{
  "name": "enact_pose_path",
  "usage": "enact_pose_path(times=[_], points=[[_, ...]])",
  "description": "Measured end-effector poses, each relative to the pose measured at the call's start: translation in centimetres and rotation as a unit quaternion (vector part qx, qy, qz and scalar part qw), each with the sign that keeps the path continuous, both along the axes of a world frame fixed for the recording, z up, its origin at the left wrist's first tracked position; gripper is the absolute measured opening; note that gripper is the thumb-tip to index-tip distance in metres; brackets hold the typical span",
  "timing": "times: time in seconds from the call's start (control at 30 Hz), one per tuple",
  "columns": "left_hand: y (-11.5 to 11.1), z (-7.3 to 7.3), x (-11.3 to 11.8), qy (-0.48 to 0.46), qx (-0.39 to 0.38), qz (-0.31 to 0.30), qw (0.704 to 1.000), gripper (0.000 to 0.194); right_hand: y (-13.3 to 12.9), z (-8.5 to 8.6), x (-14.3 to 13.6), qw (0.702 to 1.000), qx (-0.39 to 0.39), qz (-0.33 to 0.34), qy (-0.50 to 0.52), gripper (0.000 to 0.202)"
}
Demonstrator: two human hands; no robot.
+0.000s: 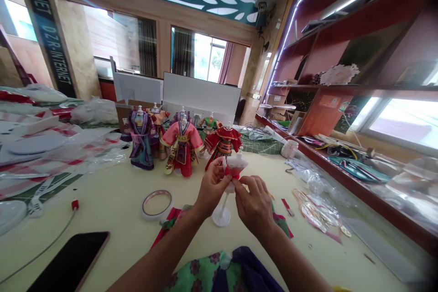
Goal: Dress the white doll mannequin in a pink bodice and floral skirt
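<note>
A small white mannequin on a stand (221, 216) is upright near the middle of the table. Around its torso is a piece of red cloth (234, 171). My left hand (212, 187) pinches the red cloth from the left side, thumb and fingers together. My right hand (253, 203) has its fingertips pressed on the same red cloth from the right. Both hands meet at the mannequin's waist. Green, flowered cloth (198, 271) and dark purple cloth (255, 269) lie between my forearms.
Several dressed mannequins, one in a pink robe (183, 139), stand behind. A tape roll (157, 204) lies left of my hands, a phone (70, 262) at the front left. Plastic bags (318, 182) and gold trim (320, 210) are on the right.
</note>
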State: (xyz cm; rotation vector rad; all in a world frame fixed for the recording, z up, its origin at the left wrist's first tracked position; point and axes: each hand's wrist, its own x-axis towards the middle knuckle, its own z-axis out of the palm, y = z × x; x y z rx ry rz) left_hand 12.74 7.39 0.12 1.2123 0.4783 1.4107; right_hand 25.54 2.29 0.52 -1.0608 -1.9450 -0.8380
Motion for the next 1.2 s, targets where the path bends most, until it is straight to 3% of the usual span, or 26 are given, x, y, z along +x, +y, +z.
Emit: enact_pose_path(times=[0.63, 0.83, 0.93, 1.03, 1.2], points=[[-1.2, 0.3, -0.7, 0.003, -0.046, 0.012, 0.999, 0.060, -0.6, -0.7, 0.3, 0.998, -0.043, 0.024, 0.031, 0.028], [-1.4, 0.1, -1.4, -0.002, -0.061, 0.056, 0.997, 0.058, -0.7, -0.6, 0.2, 0.989, -0.036, 0.051, 0.133, 0.020], [-1.5, -0.3, -1.5, 0.004, -0.071, 0.085, 0.994, 0.059, -0.4, 0.7, 0.4, 0.974, -0.026, 0.051, 0.220, 0.016], [-1.6, -0.8, -1.4, 0.012, -0.083, 0.102, 0.991, 0.056, 0.0, 3.3, 0.6, 0.962, -0.024, 0.039, 0.270, 0.016], [-1.9, -1.7, -1.1, 0.009, -0.085, 0.100, 0.991, 0.052, 1.2, 8.7, -0.3, 0.968, -0.109, -0.044, 0.220, 0.021]])
